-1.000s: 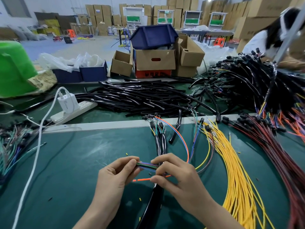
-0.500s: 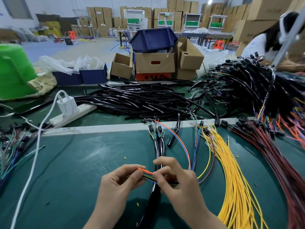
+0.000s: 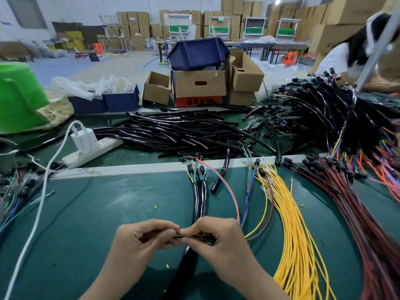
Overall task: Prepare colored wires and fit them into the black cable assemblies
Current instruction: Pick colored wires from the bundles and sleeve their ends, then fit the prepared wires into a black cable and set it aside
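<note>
You're mid-prep: left hand (image 3: 141,242) & right hand (image 3: 219,241) both pinch the colored wires (image 3: 178,236), ends bunched. Next, prob. feed them into the black tube (image 3: 186,263), ends even.

Left hand (image 3: 138,241) and right hand (image 3: 216,241) half hide the colored wires (image 3: 190,236).

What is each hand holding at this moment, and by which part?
Both the left hand and right hand pinch one thin bundle of coloured wires near its loose end.
</note>
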Action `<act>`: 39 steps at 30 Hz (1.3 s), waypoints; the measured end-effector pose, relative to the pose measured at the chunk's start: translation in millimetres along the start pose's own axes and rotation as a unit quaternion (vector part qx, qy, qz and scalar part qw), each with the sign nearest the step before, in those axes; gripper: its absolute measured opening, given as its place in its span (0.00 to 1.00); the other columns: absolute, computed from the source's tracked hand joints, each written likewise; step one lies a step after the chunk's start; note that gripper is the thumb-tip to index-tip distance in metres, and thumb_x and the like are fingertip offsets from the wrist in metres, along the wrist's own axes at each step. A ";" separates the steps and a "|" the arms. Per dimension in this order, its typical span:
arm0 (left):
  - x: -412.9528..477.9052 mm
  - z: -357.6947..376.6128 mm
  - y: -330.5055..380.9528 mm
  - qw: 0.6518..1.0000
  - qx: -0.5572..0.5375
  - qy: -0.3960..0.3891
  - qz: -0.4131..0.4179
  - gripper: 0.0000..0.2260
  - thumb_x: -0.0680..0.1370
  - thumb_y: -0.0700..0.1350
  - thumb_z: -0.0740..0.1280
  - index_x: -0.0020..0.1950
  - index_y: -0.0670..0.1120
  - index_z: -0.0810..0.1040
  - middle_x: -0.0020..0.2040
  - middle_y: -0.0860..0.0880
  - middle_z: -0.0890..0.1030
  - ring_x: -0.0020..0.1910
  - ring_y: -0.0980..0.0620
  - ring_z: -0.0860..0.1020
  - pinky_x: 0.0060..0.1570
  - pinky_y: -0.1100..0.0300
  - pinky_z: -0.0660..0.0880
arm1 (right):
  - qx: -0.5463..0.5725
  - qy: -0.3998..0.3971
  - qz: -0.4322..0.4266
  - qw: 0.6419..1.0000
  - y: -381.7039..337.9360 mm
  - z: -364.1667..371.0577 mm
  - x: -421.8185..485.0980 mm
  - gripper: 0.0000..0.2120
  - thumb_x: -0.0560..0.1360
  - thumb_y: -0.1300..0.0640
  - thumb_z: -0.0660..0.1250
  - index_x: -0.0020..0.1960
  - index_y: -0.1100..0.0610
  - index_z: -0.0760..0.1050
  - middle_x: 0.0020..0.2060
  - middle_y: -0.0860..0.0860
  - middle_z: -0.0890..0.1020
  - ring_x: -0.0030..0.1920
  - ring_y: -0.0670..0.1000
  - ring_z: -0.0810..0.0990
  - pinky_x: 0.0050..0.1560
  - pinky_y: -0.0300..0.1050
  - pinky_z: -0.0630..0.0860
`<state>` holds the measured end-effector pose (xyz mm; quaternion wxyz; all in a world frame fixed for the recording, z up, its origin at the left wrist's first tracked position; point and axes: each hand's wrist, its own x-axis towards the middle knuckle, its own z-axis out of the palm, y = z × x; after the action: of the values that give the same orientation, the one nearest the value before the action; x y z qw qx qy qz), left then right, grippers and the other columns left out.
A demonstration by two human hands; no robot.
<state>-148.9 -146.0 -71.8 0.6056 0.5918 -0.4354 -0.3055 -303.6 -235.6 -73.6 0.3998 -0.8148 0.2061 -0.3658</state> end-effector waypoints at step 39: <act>76.5 55.6 -18.9 0.975 0.195 0.098 0.039 0.09 0.75 0.36 0.66 0.52 0.47 0.75 0.48 0.50 0.79 0.51 0.51 0.76 0.56 0.59 0.72 | 0.315 0.216 0.155 0.911 0.8 -39.3 13.7 0.06 0.69 0.63 0.71 0.37 0.54 0.82 0.30 0.55 0.81 0.22 0.46 0.62 0.21 0.35 0.59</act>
<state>-162.4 -240.9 -82.1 0.5301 0.7080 -0.4477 -0.1316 -324.8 -264.3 -52.1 0.6329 -0.5057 0.2850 -0.5123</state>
